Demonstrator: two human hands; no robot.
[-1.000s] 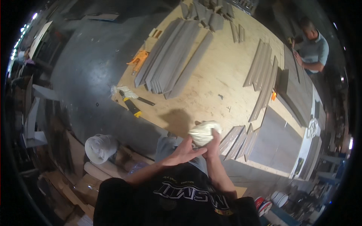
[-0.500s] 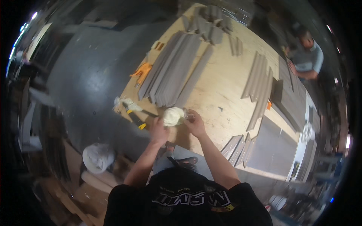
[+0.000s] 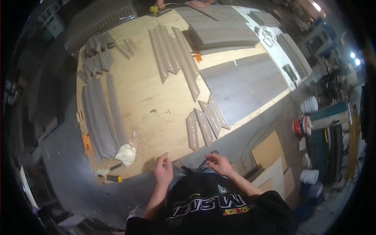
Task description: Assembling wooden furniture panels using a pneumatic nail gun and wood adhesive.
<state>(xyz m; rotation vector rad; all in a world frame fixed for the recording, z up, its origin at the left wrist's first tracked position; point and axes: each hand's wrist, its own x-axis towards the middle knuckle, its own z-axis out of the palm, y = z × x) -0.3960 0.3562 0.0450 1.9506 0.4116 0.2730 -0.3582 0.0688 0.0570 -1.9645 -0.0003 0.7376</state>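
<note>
My left hand (image 3: 163,169) is over the front edge of the plywood-topped table (image 3: 145,129), fingers loosely bent and nothing visible in it. To its right, my right hand (image 3: 219,163) hangs in front of the edge, fingers part-bent and apart, with no object showing. A cream-coloured soft bag (image 3: 126,155) lies at the table's near left, away from both hands. Beside it are a yellow-and-black handled tool (image 3: 111,178) and an orange tool (image 3: 87,144). Short angled-end grey strips (image 3: 203,125) lie beyond my right hand.
Long grey strips (image 3: 100,121) are stacked at left, more (image 3: 168,55) at mid-table. Grey panels (image 3: 239,86) cover the right side. A co-worker's hands (image 3: 199,4) are at the far edge, one by a yellow tool (image 3: 155,10). Buckets (image 3: 309,105) and leaning boards (image 3: 270,156) stand at right.
Both hands have let go of the cream bag, which now lies beside the long strips. My view has turned right, so the table appears shifted and rotated.
</note>
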